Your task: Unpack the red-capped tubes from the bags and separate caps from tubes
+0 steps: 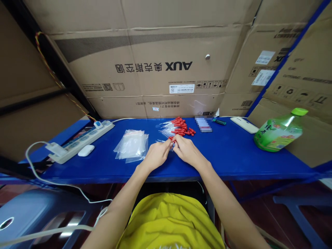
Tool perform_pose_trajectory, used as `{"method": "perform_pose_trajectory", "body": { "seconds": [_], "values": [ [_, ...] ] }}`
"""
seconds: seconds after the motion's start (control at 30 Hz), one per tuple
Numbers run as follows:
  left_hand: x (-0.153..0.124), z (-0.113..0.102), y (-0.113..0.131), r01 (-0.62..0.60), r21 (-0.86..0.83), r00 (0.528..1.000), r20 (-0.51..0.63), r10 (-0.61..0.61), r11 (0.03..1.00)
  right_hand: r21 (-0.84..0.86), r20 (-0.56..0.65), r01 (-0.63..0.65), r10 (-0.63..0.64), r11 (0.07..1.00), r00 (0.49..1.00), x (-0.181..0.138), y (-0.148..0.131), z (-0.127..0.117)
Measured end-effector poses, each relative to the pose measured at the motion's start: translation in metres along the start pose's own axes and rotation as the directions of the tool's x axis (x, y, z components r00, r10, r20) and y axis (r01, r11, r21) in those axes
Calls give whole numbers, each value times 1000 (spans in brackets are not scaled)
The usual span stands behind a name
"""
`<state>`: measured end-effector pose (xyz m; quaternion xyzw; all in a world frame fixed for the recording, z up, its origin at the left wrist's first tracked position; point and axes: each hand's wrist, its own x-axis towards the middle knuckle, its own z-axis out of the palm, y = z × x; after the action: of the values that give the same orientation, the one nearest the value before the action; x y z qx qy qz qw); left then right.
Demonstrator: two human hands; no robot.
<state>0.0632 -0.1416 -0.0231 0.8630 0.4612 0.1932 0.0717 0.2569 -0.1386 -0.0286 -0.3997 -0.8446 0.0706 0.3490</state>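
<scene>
My left hand [158,154] and my right hand [187,149] meet near the middle of the blue table, fingertips pinched together and almost touching. A bit of clear plastic and something red show between them, but my fingers hide most of it. Just beyond lies a pile of small red-handled sticks [181,127] with thin clear or whitish shafts pointing left. To the left of my left hand, several clear plastic zip bags [131,145] are stacked loosely and overlap one another.
On the left of the blue table [223,157] are a white power strip [85,141] and a white earbud case [86,150]. A phone [203,124], a small green tool [219,121], a white oblong device [244,125] and a green bottle [278,133] stand right. Cardboard [155,45] walls the back.
</scene>
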Motion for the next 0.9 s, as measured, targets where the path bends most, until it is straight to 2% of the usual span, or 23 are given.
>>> {"method": "perform_pose_trajectory", "body": {
  "seconds": [0.07,0.17,0.23,0.3,0.37,0.47,0.57,0.67,0.8,0.9],
  "values": [
    [16,-15,0,20,-48,1000,2,-20,999,-2,-2,19,-19,1000,1000,14,4,-13],
    [57,-47,0,47,-151,999,19,-45,987,-87,-12,126,-128,988,992,48,18,-38],
    [89,-66,1,50,-119,999,0,-50,992,-188,-29,178,-186,966,982,72,34,-50],
    [117,-75,-1,103,-80,993,-56,-108,991,-261,-86,173,-201,950,976,90,50,-55],
    [136,-71,-5,160,-83,981,-100,-168,984,-284,-136,153,-198,947,971,99,65,-52],
    [148,-48,-17,181,-194,979,-54,-195,964,-303,-189,107,-170,947,967,97,82,-36],
    [148,-20,-32,140,-323,985,-49,-164,936,-369,-128,107,-164,923,978,89,90,-21],
    [145,-3,-43,152,-335,983,-49,-178,930,-389,-47,128,-158,912,986,85,94,-12],
    [142,2,-50,187,-301,978,-37,-207,935,-414,20,133,-137,901,990,85,95,-8],
    [141,4,-53,140,-297,987,-33,-156,945,-448,29,122,-123,886,992,84,92,-6]
  ]
}}
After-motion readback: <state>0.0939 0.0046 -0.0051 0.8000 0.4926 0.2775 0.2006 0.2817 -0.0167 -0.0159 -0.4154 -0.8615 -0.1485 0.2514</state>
